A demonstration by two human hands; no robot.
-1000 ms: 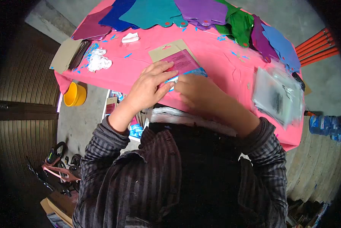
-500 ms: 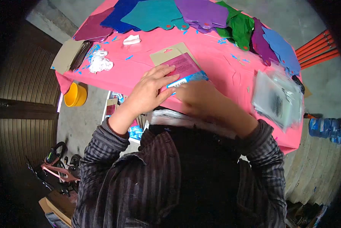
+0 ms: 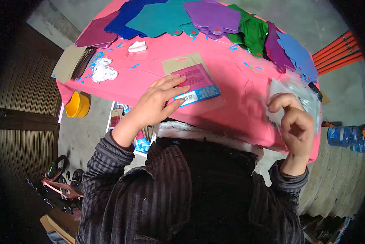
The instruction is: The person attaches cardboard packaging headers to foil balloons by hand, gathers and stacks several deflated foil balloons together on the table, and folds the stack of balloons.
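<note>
My left hand (image 3: 158,99) lies with fingers stretched flat on the left part of a packaging card (image 3: 200,79). The card is tan at the top, where a hanging slot shows, with a maroon panel and a blue strip bearing a white barcode label below. Clear plastic sticks out past its lower right edge. Over at the right, my right hand (image 3: 294,120) is raised in front of a stack of clear plastic bags (image 3: 304,95), its fingers loosely bent and apart, nothing visible in them. Whether it touches the bags I cannot tell.
Coloured pouches (image 3: 162,18) line the far edge of the pink-covered table (image 3: 150,77). To the left lie tan cards (image 3: 68,61), white cord (image 3: 105,72) and blue scraps. A yellow bucket (image 3: 77,105) and a box of packaged cards (image 3: 141,142) are below.
My right hand has moved off the card and over to the right, by the clear bags. The barcode label is now uncovered. My left hand stays on the card.
</note>
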